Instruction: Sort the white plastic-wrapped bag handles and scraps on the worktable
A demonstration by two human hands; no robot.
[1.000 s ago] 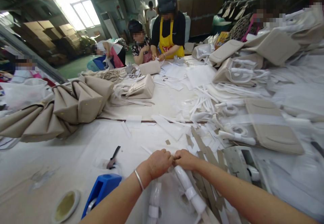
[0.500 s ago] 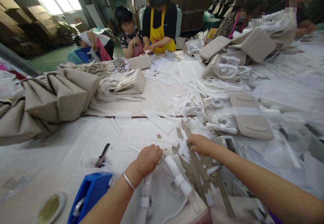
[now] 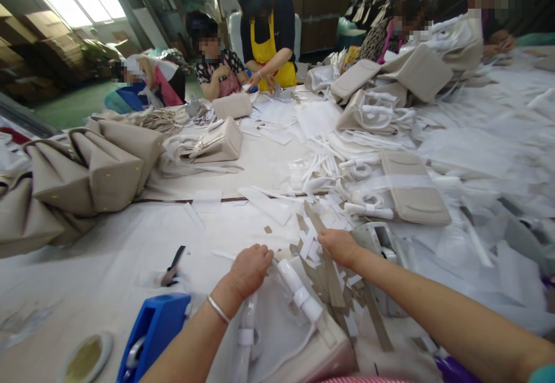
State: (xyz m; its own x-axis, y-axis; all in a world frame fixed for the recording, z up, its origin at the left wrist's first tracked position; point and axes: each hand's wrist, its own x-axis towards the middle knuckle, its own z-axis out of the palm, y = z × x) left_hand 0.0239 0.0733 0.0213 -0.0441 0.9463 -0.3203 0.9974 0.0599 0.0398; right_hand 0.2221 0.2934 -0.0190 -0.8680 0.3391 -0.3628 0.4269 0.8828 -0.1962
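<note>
Wrapped handle [image 3: 299, 293] in left hand [image 3: 251, 267] bears no legible writing.

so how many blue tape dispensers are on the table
1. The blue tape dispenser sits at the near left edge of the table, beside the left hand's forearm. Others may be hidden under the piled bags and paper farther back.

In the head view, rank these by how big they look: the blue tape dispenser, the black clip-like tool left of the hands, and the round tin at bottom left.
1. blue tape dispenser, though it lies nearest the camera and runs off the bottom edge.
2. round tin.
3. black clip-like tool, clearly the smallest.
</note>
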